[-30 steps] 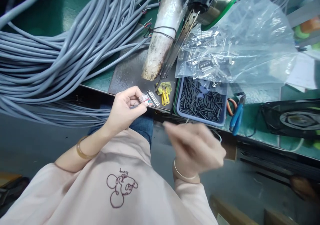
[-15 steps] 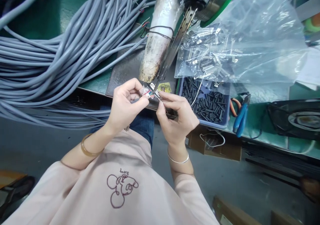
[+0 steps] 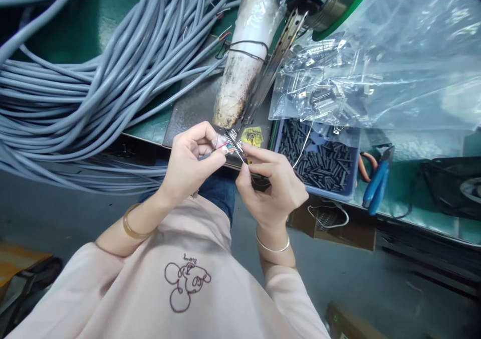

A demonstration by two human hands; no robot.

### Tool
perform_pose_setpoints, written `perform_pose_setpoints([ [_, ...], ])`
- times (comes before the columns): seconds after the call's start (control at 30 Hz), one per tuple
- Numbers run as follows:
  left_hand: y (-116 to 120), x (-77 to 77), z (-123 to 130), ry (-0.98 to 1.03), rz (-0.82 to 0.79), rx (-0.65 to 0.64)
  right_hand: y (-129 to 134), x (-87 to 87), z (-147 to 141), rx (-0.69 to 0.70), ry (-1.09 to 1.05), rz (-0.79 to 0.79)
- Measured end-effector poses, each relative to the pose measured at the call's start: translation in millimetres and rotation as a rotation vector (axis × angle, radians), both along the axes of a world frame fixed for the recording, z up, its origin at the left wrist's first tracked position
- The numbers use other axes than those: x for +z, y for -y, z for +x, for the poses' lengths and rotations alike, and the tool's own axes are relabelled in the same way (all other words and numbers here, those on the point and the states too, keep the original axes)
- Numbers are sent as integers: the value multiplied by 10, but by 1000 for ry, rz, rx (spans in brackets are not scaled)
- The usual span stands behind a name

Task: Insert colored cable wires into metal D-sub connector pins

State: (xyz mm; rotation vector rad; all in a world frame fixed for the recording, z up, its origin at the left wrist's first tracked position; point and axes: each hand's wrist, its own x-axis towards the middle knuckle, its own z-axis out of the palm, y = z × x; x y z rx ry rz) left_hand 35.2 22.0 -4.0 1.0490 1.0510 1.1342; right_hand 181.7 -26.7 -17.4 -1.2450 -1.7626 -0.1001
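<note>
Here, fingertips together, the left hand (image 3: pixel 193 163) pinched soft-looking wires (image 3: pixel 230 149) beside the stiff-looking connector (image 3: pixel 235 140), best held by its edges, while the right hand (image 3: pixel 273 183) pinched thin wire (image 3: pixel 308 137).

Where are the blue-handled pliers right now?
In the head view, the pliers lie toward the right on the green bench, handles near its front edge, just right of the blue tray.

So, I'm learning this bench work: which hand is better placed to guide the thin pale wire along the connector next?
The right, I'd judge: the right hand pinches the thin pale wire beside the connector, while the left hand is occupied gripping the coloured wires.
</note>
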Motion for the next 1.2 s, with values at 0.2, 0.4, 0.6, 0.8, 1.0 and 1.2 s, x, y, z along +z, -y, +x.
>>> perform_pose_setpoints([
  [0.2, 22, -29, -8, -12, -35, -18, 19, -8, 6, -26, 38, -8],
  [0.4, 29, -5, -25, 18, -30, -42, 11, -11, -6, -24, -14, -10],
  [0.6, 26, -12, -27, 27, -12, -66, 7, -19, -10, -8, -74, -27],
  [0.8, -3, -20, -20, -8, 9, -47, -15, -17, -11, -28, -64, -26],
  [1.0, -14, -35, -27, 0, 26, -61, -30, -31, -2, -17, -93, -30],
  [1.2, -22, -32, -24, -5, 64, -56, -50, -21, 5, -11, -99, -10],
])
